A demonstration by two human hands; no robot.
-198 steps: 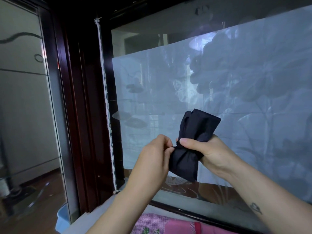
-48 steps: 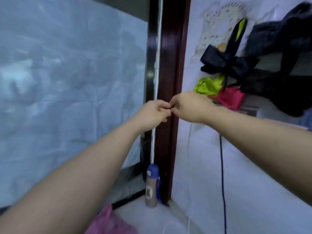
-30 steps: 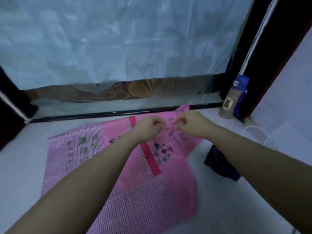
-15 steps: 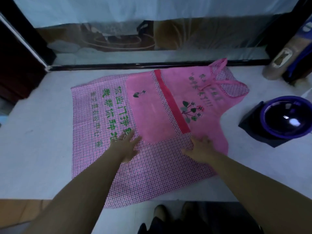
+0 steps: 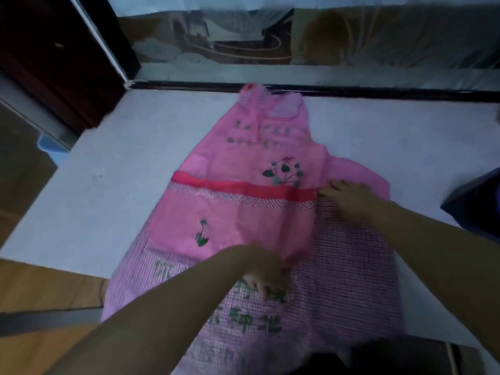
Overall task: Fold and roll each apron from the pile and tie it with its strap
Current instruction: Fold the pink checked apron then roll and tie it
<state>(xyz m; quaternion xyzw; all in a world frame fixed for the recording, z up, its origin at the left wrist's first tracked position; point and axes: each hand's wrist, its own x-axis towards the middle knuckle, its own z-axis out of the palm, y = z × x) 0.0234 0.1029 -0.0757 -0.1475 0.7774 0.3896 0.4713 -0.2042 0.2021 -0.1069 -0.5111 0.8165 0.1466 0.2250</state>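
Observation:
A pink apron (image 5: 243, 212) lies spread on a white surface (image 5: 121, 185), with its bib and neck strap (image 5: 253, 104) pointing away from me. It has a red band across the middle, a plain pink pocket and a checked skirt with green lettering. My left hand (image 5: 266, 277) is on the skirt near the pocket's lower edge, fingers curled down into a small fold of the cloth. My right hand (image 5: 349, 197) lies flat on the apron's right side, at the end of the red band.
A dark folded bundle (image 5: 476, 207) sits at the right edge of the surface. A film-covered window (image 5: 297, 36) runs along the back and a dark wooden frame (image 5: 54, 63) stands at the left. Wooden boards (image 5: 40, 293) border the near left.
The apron now lies lengthwise with its bib away from me instead of sideways. My right hand has moved up to the red band, and my left hand has gone from flat to curled on the cloth.

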